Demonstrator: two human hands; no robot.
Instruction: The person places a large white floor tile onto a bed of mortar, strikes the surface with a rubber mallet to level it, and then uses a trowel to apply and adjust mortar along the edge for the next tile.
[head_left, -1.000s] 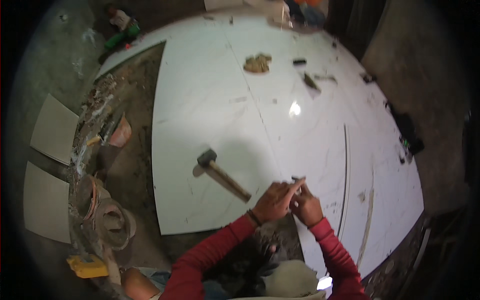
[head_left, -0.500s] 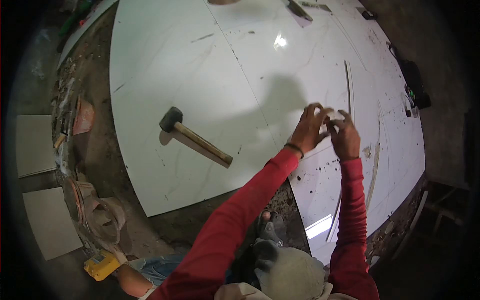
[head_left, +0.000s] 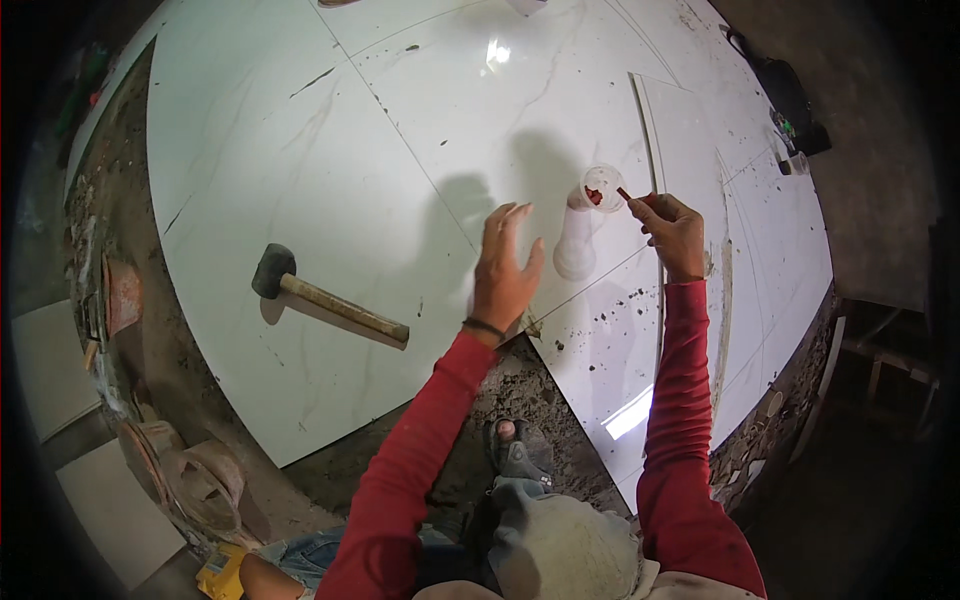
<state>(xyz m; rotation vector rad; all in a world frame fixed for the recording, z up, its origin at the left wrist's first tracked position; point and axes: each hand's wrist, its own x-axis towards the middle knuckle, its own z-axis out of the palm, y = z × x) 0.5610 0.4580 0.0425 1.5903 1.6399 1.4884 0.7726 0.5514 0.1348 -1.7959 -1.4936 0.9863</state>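
The right hand [head_left: 677, 235] pinches a red strip [head_left: 626, 195], its tip by the cup's [head_left: 606, 175] right edge; a light, steady pinch should avoid knocking the cup. Red bits [head_left: 595, 196] lie inside the cup. Left of it, the left hand [head_left: 505, 280] spreads, seemingly holding nothing; the mallet [head_left: 340, 307] lies farther left.

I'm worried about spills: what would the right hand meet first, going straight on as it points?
The right hand would probably meet the clear cup, just past the red piece it holds; whether they already touch is unclear.
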